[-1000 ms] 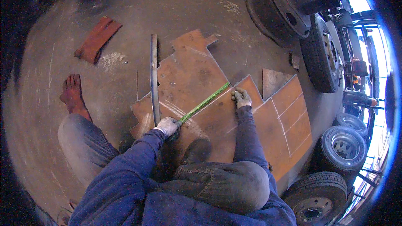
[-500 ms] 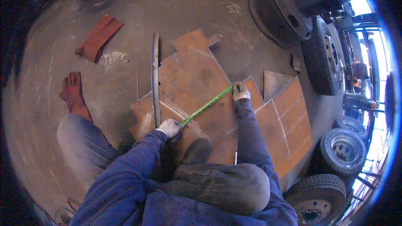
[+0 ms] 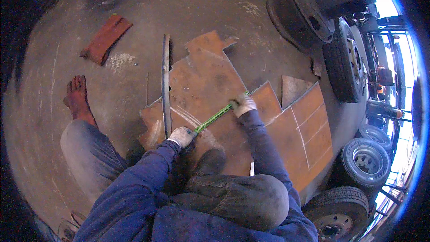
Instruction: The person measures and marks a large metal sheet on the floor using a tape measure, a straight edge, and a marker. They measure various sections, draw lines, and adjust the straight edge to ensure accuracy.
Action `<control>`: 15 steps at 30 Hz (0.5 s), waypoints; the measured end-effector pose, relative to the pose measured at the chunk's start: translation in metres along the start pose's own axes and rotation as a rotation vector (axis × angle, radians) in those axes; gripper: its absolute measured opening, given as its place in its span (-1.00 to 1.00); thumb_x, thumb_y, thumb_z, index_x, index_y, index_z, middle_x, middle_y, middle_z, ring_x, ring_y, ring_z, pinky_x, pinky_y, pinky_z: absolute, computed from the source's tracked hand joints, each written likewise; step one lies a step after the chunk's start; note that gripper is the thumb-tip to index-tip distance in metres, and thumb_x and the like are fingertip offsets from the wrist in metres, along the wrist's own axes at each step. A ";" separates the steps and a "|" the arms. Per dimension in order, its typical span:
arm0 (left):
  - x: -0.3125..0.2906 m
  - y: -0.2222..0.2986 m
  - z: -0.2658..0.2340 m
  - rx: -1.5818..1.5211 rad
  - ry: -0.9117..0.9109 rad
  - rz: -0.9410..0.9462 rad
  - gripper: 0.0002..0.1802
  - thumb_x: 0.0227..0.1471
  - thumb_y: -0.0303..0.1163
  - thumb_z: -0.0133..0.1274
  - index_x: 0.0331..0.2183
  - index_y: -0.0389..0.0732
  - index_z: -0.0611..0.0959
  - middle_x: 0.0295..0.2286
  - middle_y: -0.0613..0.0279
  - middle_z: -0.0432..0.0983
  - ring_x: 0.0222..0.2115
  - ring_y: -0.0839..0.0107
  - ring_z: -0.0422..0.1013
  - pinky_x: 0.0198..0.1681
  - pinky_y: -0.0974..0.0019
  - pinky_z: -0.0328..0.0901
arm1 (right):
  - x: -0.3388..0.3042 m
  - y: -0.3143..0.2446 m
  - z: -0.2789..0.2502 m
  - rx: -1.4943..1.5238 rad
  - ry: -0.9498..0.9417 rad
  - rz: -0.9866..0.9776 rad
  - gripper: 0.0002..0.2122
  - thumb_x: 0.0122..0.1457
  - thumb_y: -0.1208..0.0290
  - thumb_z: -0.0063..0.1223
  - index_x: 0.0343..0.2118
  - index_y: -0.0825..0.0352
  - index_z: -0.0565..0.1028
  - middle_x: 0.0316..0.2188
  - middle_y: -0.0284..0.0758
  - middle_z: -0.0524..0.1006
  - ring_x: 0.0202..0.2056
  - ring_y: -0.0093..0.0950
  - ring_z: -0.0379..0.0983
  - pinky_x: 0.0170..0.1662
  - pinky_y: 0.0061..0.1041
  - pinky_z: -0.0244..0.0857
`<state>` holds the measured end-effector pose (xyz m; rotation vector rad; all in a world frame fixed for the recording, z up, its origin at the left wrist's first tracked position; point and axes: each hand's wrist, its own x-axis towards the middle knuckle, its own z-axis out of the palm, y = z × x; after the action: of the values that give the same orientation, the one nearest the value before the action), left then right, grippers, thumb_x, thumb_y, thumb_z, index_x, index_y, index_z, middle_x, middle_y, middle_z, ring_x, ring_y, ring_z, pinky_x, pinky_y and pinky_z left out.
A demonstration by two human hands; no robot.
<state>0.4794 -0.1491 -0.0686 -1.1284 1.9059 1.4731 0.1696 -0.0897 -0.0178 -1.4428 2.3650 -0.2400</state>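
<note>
1. The left hand (image 3: 181, 137), gloved, is holding its fingers curled around the near end of a tape measure (image 3: 214, 118); its case is mostly hiding beneath that hand.
2. The right hand (image 3: 244, 105), also gloved, is holding its fingers curled over the green blade near its far end; blur is hiding how firmly.
3. The blade is stretching slantwise across the rust-brown steel plate (image 3: 215, 74), its tip showing past the right hand near the inner corner of the plate's far edge.
4. A flat metal bar (image 3: 165, 87) is running along the plate's left edge, its near end lying just beside the left hand.
5. Chalk lines (image 3: 301, 133) are marking the plate toward its right edge.
6. A triangular metal piece (image 3: 293, 90) is lying by the notch in the far edge.
7. A red glove (image 3: 79, 101) is lying on the floor (image 3: 134, 0), well apart from the plate's left edge.
</note>
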 end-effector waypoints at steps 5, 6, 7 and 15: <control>-0.001 -0.004 0.002 0.029 0.032 0.019 -0.44 0.21 0.12 -0.08 -0.23 -0.16 0.76 -0.20 -0.12 0.63 -0.08 -0.10 0.51 0.05 -0.01 0.34 | 0.006 -0.024 -0.016 0.188 -0.130 0.092 -0.78 0.10 0.22 0.18 -0.27 0.21 0.64 -0.26 -0.15 0.64 -0.17 -0.16 0.58 -0.08 -0.22 0.44; -0.003 0.003 0.001 0.026 0.031 0.018 -0.44 0.21 0.12 -0.09 -0.23 -0.15 0.76 -0.20 -0.12 0.63 -0.09 -0.09 0.51 0.05 -0.01 0.34 | 0.006 -0.011 -0.022 0.185 -0.133 0.180 -0.77 0.09 0.22 0.21 -0.24 0.22 0.64 -0.28 -0.16 0.64 -0.19 -0.17 0.59 -0.08 -0.24 0.44; 0.000 0.002 0.003 0.021 0.034 0.028 -0.44 0.21 0.12 -0.09 -0.23 -0.15 0.76 -0.20 -0.12 0.63 -0.09 -0.09 0.51 0.06 -0.01 0.34 | 0.007 0.007 -0.023 0.189 -0.141 0.264 -0.75 0.09 0.23 0.24 -0.21 0.23 0.64 -0.30 -0.17 0.65 -0.20 -0.19 0.59 -0.09 -0.27 0.44; 0.003 0.004 0.005 -0.003 0.056 0.013 -0.47 0.19 0.09 -0.04 -0.20 -0.15 0.75 -0.18 -0.12 0.63 -0.08 -0.08 0.51 0.07 0.00 0.33 | -0.023 0.052 -0.035 0.107 -0.033 0.288 -0.75 0.06 0.25 0.26 -0.24 0.27 0.63 -0.34 -0.16 0.65 -0.26 -0.25 0.61 -0.12 -0.31 0.46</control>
<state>0.4744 -0.1450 -0.0703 -1.1717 1.9532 1.4662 0.1224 -0.0467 0.0022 -1.0343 2.4549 -0.2595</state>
